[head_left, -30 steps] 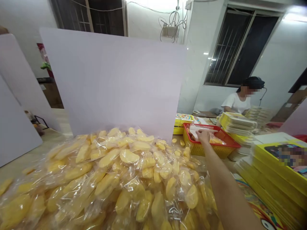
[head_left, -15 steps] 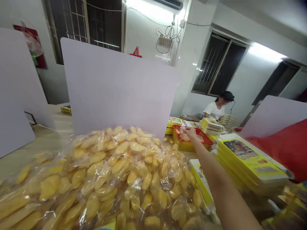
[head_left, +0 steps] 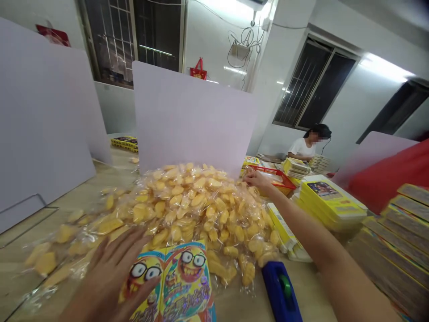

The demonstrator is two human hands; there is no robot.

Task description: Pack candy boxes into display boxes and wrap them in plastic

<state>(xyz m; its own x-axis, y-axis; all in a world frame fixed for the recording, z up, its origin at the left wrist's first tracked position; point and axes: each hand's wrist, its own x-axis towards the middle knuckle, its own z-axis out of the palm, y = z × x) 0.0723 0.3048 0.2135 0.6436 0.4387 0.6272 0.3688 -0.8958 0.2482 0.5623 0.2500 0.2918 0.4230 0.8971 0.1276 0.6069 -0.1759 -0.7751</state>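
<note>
My left hand (head_left: 115,268) is spread, fingers apart, over the left side of colourful printed packs (head_left: 187,286) with cartoon faces in glasses. Stretched forward, my right hand (head_left: 257,179) is at the left end of a red basket (head_left: 287,182), by the far right edge of a heap of clear plastic packets (head_left: 201,201) with yellow, chip-shaped pieces inside. Its fingers are curled together near shiny film; what they hold is too small to make out. A blue tape dispenser (head_left: 281,293) lies at the front of the heap.
White upright panels (head_left: 194,120) stand behind and left of the heap. On the right are stacked yellow boxes (head_left: 330,201) and a pile of flat packs (head_left: 398,241). A wire stand (head_left: 38,197) is at left. Farther back, a person (head_left: 306,145) sits among stacks.
My right hand has moved left from over the basket, where it was near clear film, to the heap's edge. My left hand, the cartoon packs and the tape dispenser have come into view.
</note>
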